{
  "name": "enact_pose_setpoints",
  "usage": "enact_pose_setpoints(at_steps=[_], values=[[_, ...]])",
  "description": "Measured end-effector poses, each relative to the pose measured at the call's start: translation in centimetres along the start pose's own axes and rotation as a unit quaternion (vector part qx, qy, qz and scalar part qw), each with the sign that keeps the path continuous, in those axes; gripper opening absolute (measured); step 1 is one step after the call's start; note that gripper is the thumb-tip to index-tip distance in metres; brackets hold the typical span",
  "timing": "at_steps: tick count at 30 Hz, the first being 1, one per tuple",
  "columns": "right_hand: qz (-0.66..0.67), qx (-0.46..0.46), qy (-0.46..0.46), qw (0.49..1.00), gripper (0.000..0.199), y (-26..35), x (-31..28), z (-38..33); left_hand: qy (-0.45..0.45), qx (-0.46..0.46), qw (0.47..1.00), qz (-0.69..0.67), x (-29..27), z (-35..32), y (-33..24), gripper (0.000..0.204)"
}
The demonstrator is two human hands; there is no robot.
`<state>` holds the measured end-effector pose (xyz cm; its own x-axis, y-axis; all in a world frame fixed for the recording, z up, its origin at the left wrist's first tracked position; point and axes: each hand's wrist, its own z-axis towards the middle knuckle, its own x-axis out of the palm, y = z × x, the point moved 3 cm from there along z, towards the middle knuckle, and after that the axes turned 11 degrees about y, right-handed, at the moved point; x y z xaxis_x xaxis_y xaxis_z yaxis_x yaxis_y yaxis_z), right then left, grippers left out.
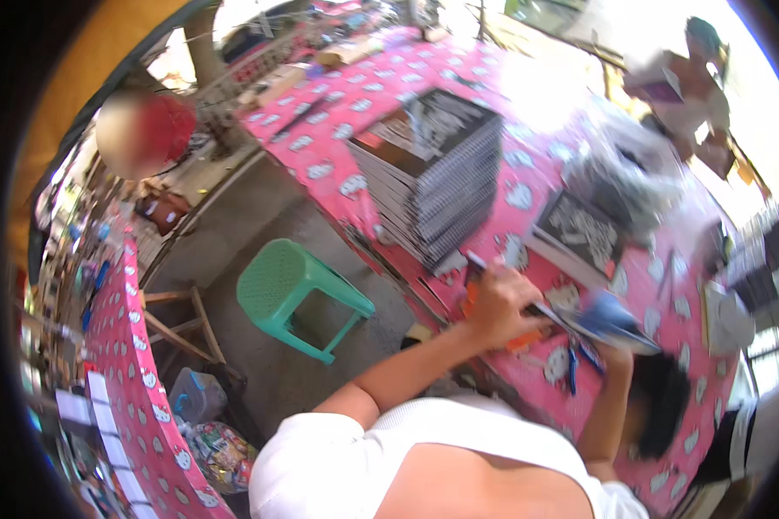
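Above the near edge of the pink table, my left hand (500, 304) is closed around a thin dark strip-like thing (547, 312), which juts out past the fingers. My right hand (614, 353) is blurred, at the right end of this thing, beside a blue-grey, cloth-like thing (613, 313); its fingers are mostly hidden. Under and beside my hands, something orange (524, 339) and blue-handled pliers (573, 368) lie on the table. Just beyond my left hand rises a tall stack of spiral-bound books (446, 186). To its right lies a smaller pile of dark-covered books (580, 233).
The pink patterned tablecloth (320, 169) covers the table. A clear plastic bag (627, 169) sits at the far right, a black thing (662, 402) near my right forearm. A green stool (290, 281) stands on the floor at left. Another person (697, 95) is at the far right.
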<state>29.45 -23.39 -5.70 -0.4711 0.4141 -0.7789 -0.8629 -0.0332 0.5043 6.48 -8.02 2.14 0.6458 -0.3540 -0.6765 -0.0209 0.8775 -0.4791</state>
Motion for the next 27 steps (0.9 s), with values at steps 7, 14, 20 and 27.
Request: enact_pose_setpoints(at_steps=[7, 14, 20, 27], values=[[0.219, 0.105, 0.058, 0.968, 0.075, 4.8, -1.5, 3.5, 0.012, 0.002, 1.000, -0.005, 0.2, 0.7, 0.8, 0.029], [0.216, 0.138, 0.134, 0.957, 0.074, 5.6, -0.9, 5.4, 0.001, -0.027, 0.998, 0.053, -1.1, 0.6, 0.3, 0.035], [0.193, 0.079, 0.081, 0.975, 0.055, 5.7, 0.1, 7.5, 0.025, -0.061, 0.998, 0.023, -2.1, 0.2, 3.3, 0.037], [0.253, 0.107, 0.144, 0.951, 0.061, 7.4, 0.8, 9.2, -0.014, -0.085, 0.996, -0.010, -3.1, -0.2, 4.4, 0.039]])
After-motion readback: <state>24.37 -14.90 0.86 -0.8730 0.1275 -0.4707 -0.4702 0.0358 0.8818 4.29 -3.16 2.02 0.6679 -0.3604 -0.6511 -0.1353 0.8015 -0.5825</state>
